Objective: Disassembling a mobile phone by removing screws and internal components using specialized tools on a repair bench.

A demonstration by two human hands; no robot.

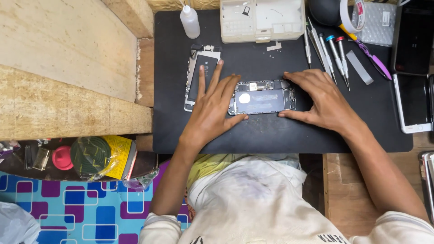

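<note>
An opened phone body [262, 97] with bare circuit parts lies sideways in the middle of a black work mat [271, 135]. My left hand [212, 108] rests flat at its left end, thumb against the lower left corner, fingers spread over a second opened phone shell [199, 74] lying upright beside it. My right hand [323, 101] frames the right end, with the forefinger along the top edge and the thumb at the lower right corner. Neither hand lifts the phone off the mat.
Several screwdrivers [332, 52] and a purple pry tool [373, 61] lie at the back right. A small white squeeze bottle [190, 20], a parts tray [262, 20], a tape roll [355, 13] and two phones [411, 99] ring the mat. Wooden blocks [68, 68] stand left.
</note>
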